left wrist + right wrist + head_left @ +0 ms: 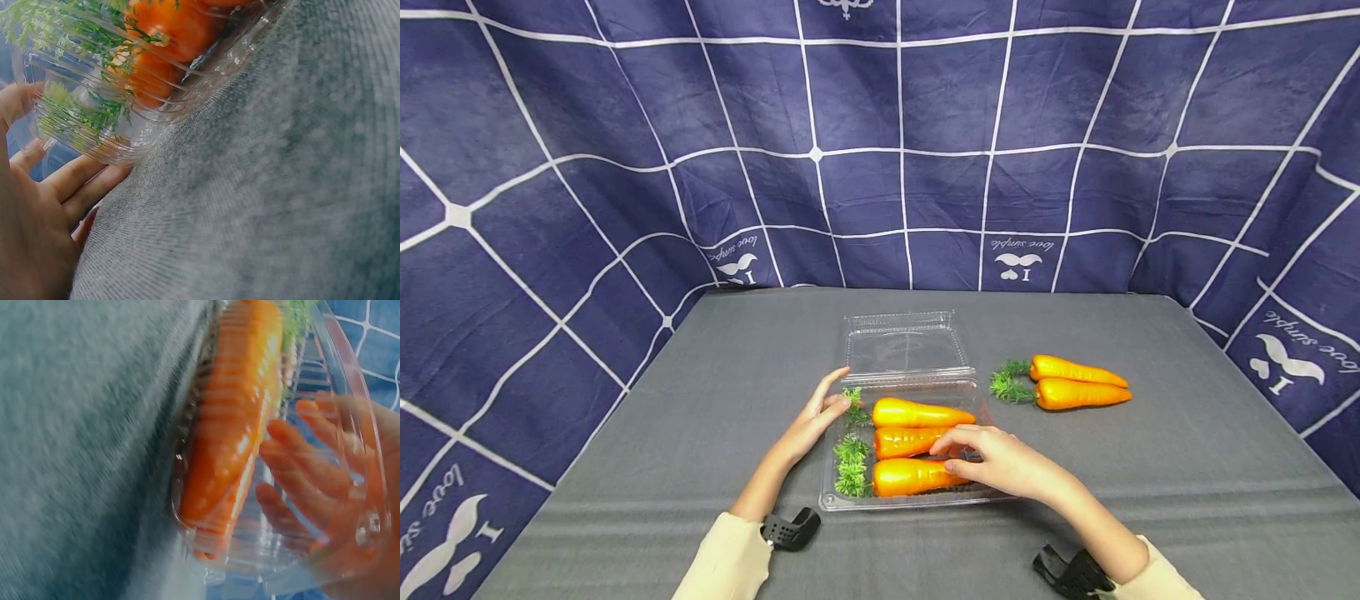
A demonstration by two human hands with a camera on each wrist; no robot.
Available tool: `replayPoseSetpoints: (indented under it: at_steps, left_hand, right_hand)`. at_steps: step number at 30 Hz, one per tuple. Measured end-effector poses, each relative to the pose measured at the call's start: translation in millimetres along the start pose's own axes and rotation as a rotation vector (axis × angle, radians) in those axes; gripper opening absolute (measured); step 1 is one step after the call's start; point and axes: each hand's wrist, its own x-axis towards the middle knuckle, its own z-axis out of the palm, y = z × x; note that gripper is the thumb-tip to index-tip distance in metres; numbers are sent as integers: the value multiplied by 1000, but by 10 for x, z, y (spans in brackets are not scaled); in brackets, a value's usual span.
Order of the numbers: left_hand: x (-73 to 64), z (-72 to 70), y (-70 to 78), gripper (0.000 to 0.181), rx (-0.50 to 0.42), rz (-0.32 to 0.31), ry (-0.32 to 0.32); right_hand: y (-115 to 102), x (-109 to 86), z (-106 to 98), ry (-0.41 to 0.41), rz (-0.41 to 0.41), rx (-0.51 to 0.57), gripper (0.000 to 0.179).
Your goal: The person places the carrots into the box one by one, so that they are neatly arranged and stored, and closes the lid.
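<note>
A clear plastic hinged box (831, 498) holds three orange carrots lying side by side, green tops toward the left. They are a back carrot (917, 412), a middle carrot (898, 442) and a front carrot (906, 477). My left hand (808, 425) rests at the box's left side, fingers extended along the outer wall and thumb near the leafy tops. Inside the box's right part, my right hand (996, 457) is over the middle and front carrots with loosely bent, spread fingers. Through the clear wall in the right wrist view, its fingertips (270, 494) show beside the carrots.
The box's transparent lid (906, 350) lies folded back behind it. Two more carrots (1082, 393) with green tops lie on the grey cloth (700, 367) to the right of the box. A blue checked curtain (865, 192) hangs along the back and sides.
</note>
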Motion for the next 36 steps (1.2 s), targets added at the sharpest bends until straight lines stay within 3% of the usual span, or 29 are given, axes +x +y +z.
replayPoseSetpoints:
  at_steps: [5,15,28,36]
  left_hand:
    - [0,-9,-8,54,-4,4,7]
    - [-2,-6,1,54,0,-12,6]
    - [-11,0,-4,54,9,-10,11]
    - [-4,0,-4,54,3,-11,10]
  right_hand:
    - [30,-29,-110,-23,7,37,22]
    - [120,-121,-338,24,25,65,28]
    - [251,-264,-584,133,104,4,31]
    - [350,-314,-662,199,81,-6,30]
